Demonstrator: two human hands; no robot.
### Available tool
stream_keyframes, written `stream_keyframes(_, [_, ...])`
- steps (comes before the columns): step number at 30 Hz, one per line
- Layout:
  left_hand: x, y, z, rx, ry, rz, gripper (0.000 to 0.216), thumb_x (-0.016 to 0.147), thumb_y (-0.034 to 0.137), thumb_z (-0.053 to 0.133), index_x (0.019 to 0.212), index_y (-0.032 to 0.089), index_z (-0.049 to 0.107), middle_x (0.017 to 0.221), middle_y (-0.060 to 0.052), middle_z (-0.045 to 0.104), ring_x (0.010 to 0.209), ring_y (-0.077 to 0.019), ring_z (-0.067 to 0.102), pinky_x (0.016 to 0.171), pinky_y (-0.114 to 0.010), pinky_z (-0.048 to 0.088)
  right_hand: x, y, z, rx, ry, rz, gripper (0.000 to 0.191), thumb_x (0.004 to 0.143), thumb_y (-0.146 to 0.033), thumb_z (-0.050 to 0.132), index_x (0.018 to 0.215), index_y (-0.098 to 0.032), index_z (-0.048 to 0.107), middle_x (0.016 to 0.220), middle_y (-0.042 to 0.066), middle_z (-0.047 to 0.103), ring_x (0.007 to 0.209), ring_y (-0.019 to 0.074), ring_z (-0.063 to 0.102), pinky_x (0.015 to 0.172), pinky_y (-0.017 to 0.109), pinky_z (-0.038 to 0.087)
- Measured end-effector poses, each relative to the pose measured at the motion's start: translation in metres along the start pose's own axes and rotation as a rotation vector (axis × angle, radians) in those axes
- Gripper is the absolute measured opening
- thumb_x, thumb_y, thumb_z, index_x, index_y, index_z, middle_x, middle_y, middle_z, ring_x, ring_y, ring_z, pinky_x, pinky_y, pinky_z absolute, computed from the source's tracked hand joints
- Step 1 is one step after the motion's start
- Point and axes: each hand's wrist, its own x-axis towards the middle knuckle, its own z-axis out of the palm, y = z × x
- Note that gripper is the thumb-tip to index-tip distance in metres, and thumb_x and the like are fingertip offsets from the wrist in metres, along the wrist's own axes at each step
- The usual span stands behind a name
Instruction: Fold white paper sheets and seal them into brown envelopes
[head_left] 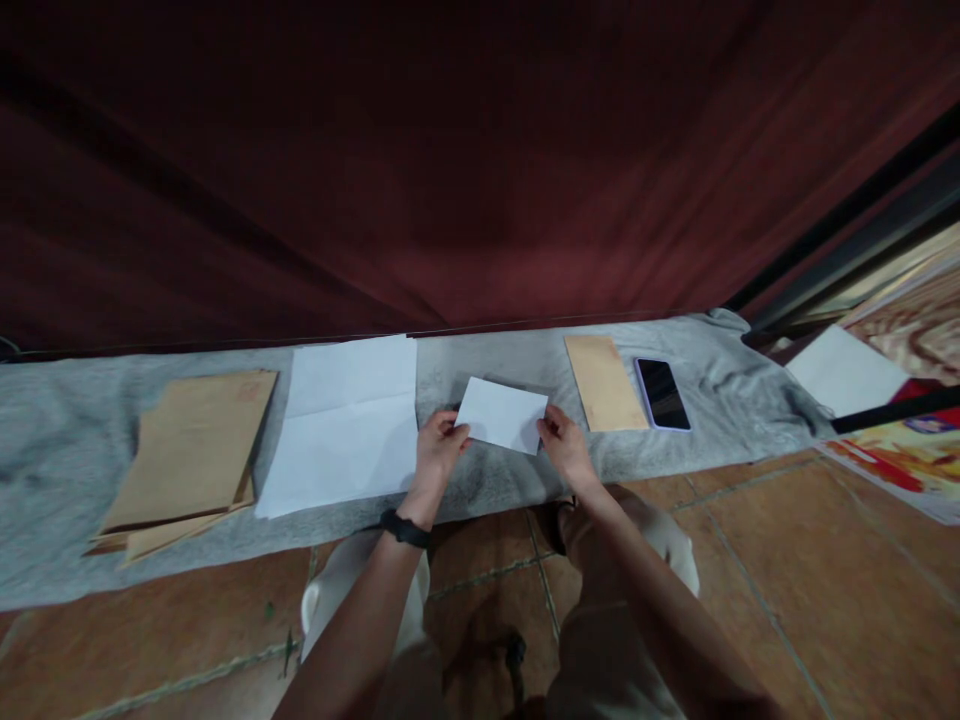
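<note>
A small white sheet of paper (502, 413), perhaps folded, is held up between my two hands over the grey cloth. My left hand (441, 448) pinches its left edge, thumb on top. At the opposite edge my right hand (564, 445) grips it the same way. Larger white sheets (349, 425) with a crease across them lie just left of my left hand. To the right of my right hand rests a single brown envelope (606, 382). The fingers under the paper are partly hidden.
A stack of brown envelopes (191, 445) lies at the far left on the grey cloth (480, 490). Beside the single envelope is a phone (663, 394) with a dark screen. A dark red curtain (465, 180) hangs behind. Another white sheet (847, 370) lies far right, near a dark bar.
</note>
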Motion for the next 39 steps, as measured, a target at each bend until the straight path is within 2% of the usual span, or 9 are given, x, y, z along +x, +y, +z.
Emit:
stream_keyframes(2, [-0.001,-0.001,0.001,0.091,-0.011,-0.008,0.026,0.061,0.024,0.076,0.081,0.020,0.059,0.059,0.006,0.062,0.044,-0.0105,0.056,0.043,-0.021,0.039,-0.002,-0.001,0.000,-0.104,0.044,-0.016,0.037,0.087,-0.035,0.049,0.116,-0.018,0.064,0.084,0.006,0.069,0.076,0.0217,0.064,0.071,0.033,0.051])
stream_keyframes(6, [-0.003,0.000,0.000,0.220,-0.053,-0.029,0.019,0.062,0.018,0.072,0.074,0.021,0.058,0.054,0.007,0.059,0.041,-0.0117,0.055,0.042,-0.021,0.037,-0.010,-0.002,0.004,-0.201,0.080,-0.053,0.056,0.091,-0.033,0.049,0.144,-0.015,0.047,0.105,0.013,0.070,0.089,0.0247,0.068,0.083,0.039,0.054])
stream_keyframes(11, [-0.004,-0.002,-0.001,0.283,-0.028,0.072,0.019,0.061,0.015,0.073,0.073,0.023,0.060,0.052,0.007,0.056,0.043,-0.0119,0.052,0.046,-0.022,0.033,-0.020,-0.005,0.008,-0.391,0.077,-0.258,0.055,0.095,-0.029,0.049,0.148,-0.015,0.046,0.138,0.020,0.055,0.126,0.0313,0.054,0.106,0.050,0.047])
stream_keyframes(16, [-0.009,0.000,0.001,0.424,0.061,0.128,0.026,0.064,0.014,0.074,0.087,0.024,0.063,0.058,0.005,0.056,0.056,-0.0186,0.060,0.058,-0.026,0.041,-0.042,-0.015,0.021,-0.467,-0.145,-0.486,0.049,0.102,-0.028,0.040,0.150,-0.016,0.046,0.152,0.014,0.049,0.142,0.0275,0.043,0.117,0.048,0.040])
stream_keyframes(21, [-0.031,0.005,0.008,0.976,0.091,0.330,0.031,0.087,0.025,0.060,0.118,0.020,0.060,0.093,-0.011,0.071,0.086,-0.0299,0.069,0.078,-0.035,0.050,-0.064,-0.020,0.035,-0.573,-0.279,-0.587,0.053,0.102,-0.028,0.042,0.153,-0.012,0.042,0.159,0.013,0.042,0.148,0.0271,0.036,0.123,0.050,0.030])
stream_keyframes(25, [-0.042,0.004,0.012,1.303,0.098,0.609,0.032,0.094,0.021,0.046,0.122,0.012,0.060,0.125,-0.022,0.064,0.112,-0.0369,0.063,0.094,-0.048,0.048,-0.066,-0.020,0.035,-0.613,-0.268,-0.576,0.053,0.101,-0.025,0.041,0.153,-0.013,0.043,0.159,0.012,0.042,0.148,0.0260,0.036,0.123,0.049,0.029])
stream_keyframes(29, [-0.046,-0.007,0.014,1.329,-0.126,0.833,0.042,0.092,0.010,0.041,0.131,0.013,0.057,0.146,-0.020,0.053,0.128,-0.0328,0.056,0.106,-0.048,0.045,-0.065,-0.017,0.032,-0.618,-0.277,-0.586,0.053,0.100,-0.022,0.041,0.153,-0.014,0.043,0.159,0.011,0.042,0.148,0.0261,0.036,0.123,0.050,0.029])
stream_keyframes(32, [-0.049,-0.022,0.015,1.314,-0.278,0.880,0.052,0.091,0.008,0.039,0.143,0.011,0.049,0.152,-0.018,0.050,0.140,-0.0282,0.047,0.115,-0.045,0.040,-0.067,-0.013,0.028,-0.618,-0.292,-0.588,0.053,0.100,-0.022,0.041,0.151,-0.010,0.045,0.156,0.014,0.045,0.148,0.0269,0.037,0.124,0.050,0.028])
stream_keyframes(39, [-0.057,-0.036,0.013,1.304,-0.330,0.904,0.054,0.097,0.016,0.036,0.151,0.009,0.039,0.156,-0.020,0.044,0.148,-0.0270,0.037,0.122,-0.047,0.031,-0.069,-0.005,0.013,-0.615,-0.306,-0.573,0.056,0.101,-0.026,0.041,0.156,-0.016,0.038,0.159,0.010,0.041,0.148,0.0260,0.036,0.124,0.051,0.026])
